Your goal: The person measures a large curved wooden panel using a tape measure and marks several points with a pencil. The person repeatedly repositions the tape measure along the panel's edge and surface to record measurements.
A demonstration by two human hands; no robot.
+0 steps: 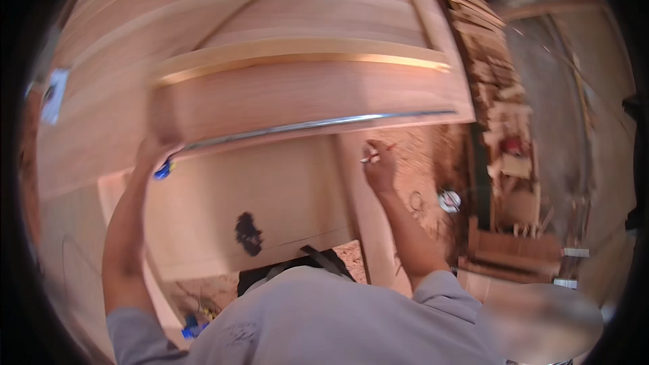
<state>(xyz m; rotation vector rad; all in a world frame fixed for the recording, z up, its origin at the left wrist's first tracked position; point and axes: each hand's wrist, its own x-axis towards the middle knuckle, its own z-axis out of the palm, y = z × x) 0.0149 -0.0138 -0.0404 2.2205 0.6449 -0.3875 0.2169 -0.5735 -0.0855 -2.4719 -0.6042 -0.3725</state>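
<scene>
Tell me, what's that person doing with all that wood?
A person leans over big wooden boards in a workshop. Their left hand presses on the edge of a board, with something blue beside it. Their right hand holds a thin pencil-like stick against a paler board. Wood scraps are piled along the right side.

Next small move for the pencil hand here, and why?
Probably bring the right hand and its pencil up to the metal straightedge. The left hand already touches the straightedge's left end on the wooden panel, while the pencil tip sits just below that edge.
</scene>
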